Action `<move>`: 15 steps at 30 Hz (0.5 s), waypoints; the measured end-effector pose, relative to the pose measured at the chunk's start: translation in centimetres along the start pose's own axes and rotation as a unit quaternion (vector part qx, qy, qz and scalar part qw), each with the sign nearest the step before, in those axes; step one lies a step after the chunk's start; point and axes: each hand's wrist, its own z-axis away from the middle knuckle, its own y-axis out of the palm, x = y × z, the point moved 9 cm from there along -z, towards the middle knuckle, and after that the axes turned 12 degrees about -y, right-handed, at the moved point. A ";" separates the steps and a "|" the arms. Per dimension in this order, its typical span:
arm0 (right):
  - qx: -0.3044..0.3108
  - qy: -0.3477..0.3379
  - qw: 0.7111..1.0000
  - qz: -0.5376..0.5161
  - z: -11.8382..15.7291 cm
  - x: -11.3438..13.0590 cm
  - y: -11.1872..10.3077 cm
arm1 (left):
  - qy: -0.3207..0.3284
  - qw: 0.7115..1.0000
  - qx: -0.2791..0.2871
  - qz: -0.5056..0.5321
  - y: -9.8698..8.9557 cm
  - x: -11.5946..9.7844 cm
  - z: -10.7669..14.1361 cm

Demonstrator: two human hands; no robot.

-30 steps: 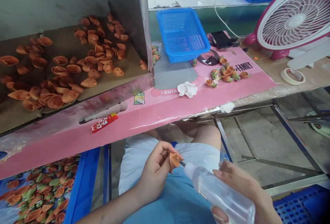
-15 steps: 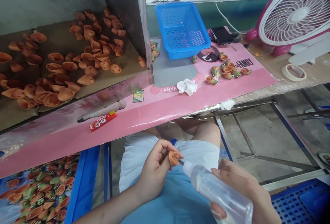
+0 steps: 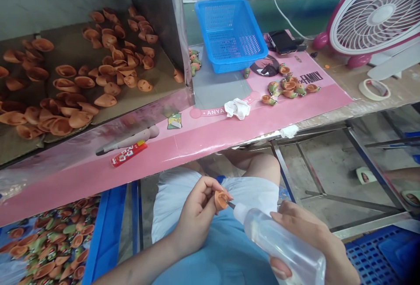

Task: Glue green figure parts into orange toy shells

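Note:
Over my lap, my left hand (image 3: pixel 197 215) pinches a small orange clay-like cup (image 3: pixel 222 200) between thumb and fingers, its hollow side turned right. My right hand (image 3: pixel 311 237) is wrapped round a clear plastic squeeze bottle (image 3: pixel 282 241) with a white cap and a thin dark nozzle. The nozzle tip (image 3: pixel 230 205) reaches into the mouth of the cup. Whether any liquid comes out cannot be seen. On the pink mat (image 3: pixel 183 145) in front lies a cluster of green and orange figures (image 3: pixel 290 86), with a crumpled white tissue (image 3: pixel 237 108) beside them.
A metal-walled box (image 3: pixel 157 114) at the left holds many orange cups (image 3: pixel 111 68). Below it, a blue crate (image 3: pixel 110 228) holds more green and orange pieces. A blue basket (image 3: pixel 231 35), red packet (image 3: pixel 128 153), tape roll (image 3: pixel 374 89) and fan (image 3: pixel 380 13) stand along the table.
Both hands keep nearly the same pose, with the nozzle still at the cup. The bottle has shifted very slightly right. The camera view has moved a little. A person's foot appears at the right.

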 end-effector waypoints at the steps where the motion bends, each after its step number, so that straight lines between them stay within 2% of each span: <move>1: -0.008 -0.003 1.000 0.003 0.0 0.0 -0.1 | -0.002 1.000 -0.001 0.001 0.0 0.0 0.0; 11: 0.017 -0.003 0.998 0.056 -0.2 0.2 0.2 | -0.003 1.000 0.006 0.010 0.0 0.0 0.0; 15: 0.019 0.007 0.999 0.046 -0.4 0.1 0.3 | -0.004 1.000 0.006 0.019 0.0 -0.1 -0.1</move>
